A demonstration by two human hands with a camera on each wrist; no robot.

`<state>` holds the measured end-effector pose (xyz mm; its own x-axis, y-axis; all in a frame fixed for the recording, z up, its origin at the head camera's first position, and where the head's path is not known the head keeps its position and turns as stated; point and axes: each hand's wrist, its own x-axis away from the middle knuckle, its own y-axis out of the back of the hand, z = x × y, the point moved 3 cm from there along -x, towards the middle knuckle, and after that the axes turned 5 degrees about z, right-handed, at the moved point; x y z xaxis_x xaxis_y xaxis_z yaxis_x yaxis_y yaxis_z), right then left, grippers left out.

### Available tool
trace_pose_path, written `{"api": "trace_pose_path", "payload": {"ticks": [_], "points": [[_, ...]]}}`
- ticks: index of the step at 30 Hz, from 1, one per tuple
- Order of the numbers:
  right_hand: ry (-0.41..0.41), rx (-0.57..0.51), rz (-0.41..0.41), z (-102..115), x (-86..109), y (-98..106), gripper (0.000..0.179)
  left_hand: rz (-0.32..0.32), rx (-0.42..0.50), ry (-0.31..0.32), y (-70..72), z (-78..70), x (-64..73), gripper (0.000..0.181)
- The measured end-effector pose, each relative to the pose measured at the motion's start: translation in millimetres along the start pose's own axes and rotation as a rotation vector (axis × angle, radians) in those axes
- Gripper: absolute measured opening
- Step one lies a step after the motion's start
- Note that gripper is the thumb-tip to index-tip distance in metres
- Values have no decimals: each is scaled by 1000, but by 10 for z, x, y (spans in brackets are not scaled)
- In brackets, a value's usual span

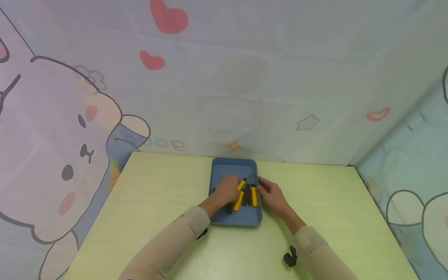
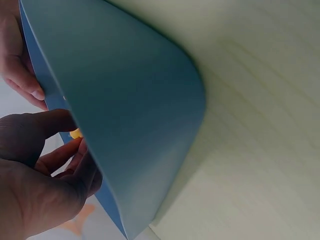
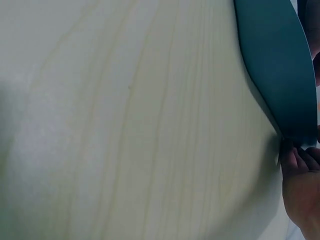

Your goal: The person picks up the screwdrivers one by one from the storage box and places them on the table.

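A blue tray (image 1: 236,221) lies on the table with several screwdrivers in it. Some have yellow handles, like the screwdriver (image 1: 254,196) on the tray's right side; others have dark handles. My left hand (image 1: 227,189) reaches into the tray and pinches a yellow-handled screwdriver (image 1: 242,184). Only a bit of yellow handle (image 2: 76,133) shows between its thumb and fingers in the left wrist view, the tray wall hiding the rest. At the tray's right side my right hand (image 1: 274,197) touches the rim from outside. Its fingers (image 3: 296,159) lie against the outer wall.
The pale wood-grain table (image 1: 157,194) extends to both sides of the tray. Behind it hangs a cloth backdrop (image 1: 224,97) with printed hearts and cartoon figures. Black fittings (image 1: 290,256) show beneath the sleeves.
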<state>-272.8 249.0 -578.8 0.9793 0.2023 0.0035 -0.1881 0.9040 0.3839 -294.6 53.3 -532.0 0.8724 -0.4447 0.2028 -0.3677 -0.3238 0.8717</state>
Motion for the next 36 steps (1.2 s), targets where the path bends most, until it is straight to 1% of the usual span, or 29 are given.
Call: {"api": "trace_pose_path", "payload": {"ticks": [3, 9, 13, 15, 19, 26, 32, 36], "points": [[7, -6, 3, 0, -13, -1, 51, -17, 27, -2, 19, 16, 11, 41], [-17, 60, 11, -28, -12, 19, 51, -58, 88, -16, 62, 27, 33, 43], [-31, 57, -3, -35, 11, 37, 50, -69, 135, -40, 135, 17, 65, 44], [-23, 50, 2, -31, 15, 37, 50, -73, 161, -53, 185, 15, 94, 44], [-20, 40, 16, -24, 9, 29, 51, -88, 199, -88, 269, 29, 149, 43], [-10, 35, 24, -12, -2, 7, 51, -125, 260, -168, 374, 40, 230, 43], [-12, 44, 24, 18, 16, 11, 51, -146, 346, -241, 507, -11, 368, 45], [-12, 70, 18, 44, 28, 18, 50, -138, 394, -262, 567, -9, 462, 46]]}}
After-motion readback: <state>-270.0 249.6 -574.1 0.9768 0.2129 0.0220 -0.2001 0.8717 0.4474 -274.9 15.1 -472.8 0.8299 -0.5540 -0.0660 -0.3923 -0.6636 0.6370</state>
